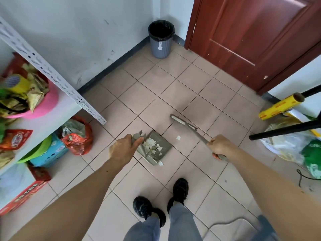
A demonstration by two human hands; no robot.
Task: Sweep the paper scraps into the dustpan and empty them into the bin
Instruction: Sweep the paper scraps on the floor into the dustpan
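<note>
Head view is showing the left hand (124,148) clenching around the dustpan (155,149) handle, paper scraps (152,146) lying inside, the right hand (220,146) fisting the broom (184,122) handle, bin (161,39) standing far off.

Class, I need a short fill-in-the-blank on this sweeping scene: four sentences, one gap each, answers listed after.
1. The left hand holds the ____ by its handle.
2. The right hand grips the handle of the ____.
3. The bin in the corner is lined with a ____ bag.
4. Most paper scraps lie ____ the pan; one scrap lies on the floor.

Answers: dustpan; broom; black; inside
</note>
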